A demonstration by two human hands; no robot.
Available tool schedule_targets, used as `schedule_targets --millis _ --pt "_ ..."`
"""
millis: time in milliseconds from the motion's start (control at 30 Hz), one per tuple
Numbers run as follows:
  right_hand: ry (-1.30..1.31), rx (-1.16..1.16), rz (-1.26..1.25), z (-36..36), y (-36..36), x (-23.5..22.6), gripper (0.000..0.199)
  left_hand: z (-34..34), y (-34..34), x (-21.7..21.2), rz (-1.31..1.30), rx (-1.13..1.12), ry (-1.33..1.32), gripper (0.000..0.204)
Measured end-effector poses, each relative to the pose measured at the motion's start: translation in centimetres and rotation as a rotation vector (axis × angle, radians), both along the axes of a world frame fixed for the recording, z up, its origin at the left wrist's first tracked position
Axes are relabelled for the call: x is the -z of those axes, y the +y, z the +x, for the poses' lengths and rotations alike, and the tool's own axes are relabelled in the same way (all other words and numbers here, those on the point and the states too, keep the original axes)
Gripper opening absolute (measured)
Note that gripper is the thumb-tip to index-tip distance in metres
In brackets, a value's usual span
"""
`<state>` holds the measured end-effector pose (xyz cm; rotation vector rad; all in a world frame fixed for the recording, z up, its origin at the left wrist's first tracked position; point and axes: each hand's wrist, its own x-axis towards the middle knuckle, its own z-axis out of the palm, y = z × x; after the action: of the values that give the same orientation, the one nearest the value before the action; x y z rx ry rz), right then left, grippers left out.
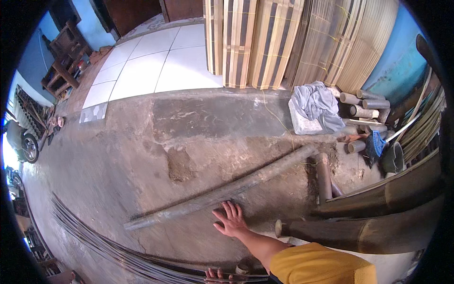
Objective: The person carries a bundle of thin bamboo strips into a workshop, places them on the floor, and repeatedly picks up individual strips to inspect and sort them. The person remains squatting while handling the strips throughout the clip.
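Observation:
My right hand (230, 220) reaches out in a yellow sleeve, palm down, fingers spread. It holds nothing and is just on the near side of a long grey pole (222, 191), which lies aslant on the floor. At the lower edge, only the fingers of my left hand (219, 274) show. They appear curled around a bundle of long, thin dark strips (111, 251), which sweeps away to the left in a curve. The frame's edge cuts off the rest of that hand.
Bundled slatted wooden blinds (265, 45) stand by white floor tiles (142, 61). At right are a grey cloth (314, 104), short round cut pieces (364, 111), a blue mesh item (377, 143) and thick bamboo poles (369, 232). A motorcycle (23, 144) stands far left.

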<state>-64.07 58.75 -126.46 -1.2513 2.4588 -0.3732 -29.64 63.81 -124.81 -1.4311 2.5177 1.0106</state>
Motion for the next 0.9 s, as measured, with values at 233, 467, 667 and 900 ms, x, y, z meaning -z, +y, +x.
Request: schedule_targets --millis 233,467,667,900 --pt "0.029 -0.029 0.05 -0.3 0.0 -0.9 0.066 -3.4 -1.0 -4.5 -0.064 0.271 -0.435 0.067" --pt "0.086 -0.005 -0.056 -0.8 -0.2 -0.4 0.065 -4.1 -1.6 -4.4 -0.079 0.275 -0.354 0.067" --pt "0.047 -0.007 -0.007 -0.9 -0.3 -0.3 0.066 -3.6 -1.5 -4.4 -0.046 0.246 -0.33 0.066" --pt "0.006 -0.049 0.177 -1.4 -0.7 -1.4 0.068 -0.5 -0.3 -0.7 0.162 0.058 0.054 0.067"
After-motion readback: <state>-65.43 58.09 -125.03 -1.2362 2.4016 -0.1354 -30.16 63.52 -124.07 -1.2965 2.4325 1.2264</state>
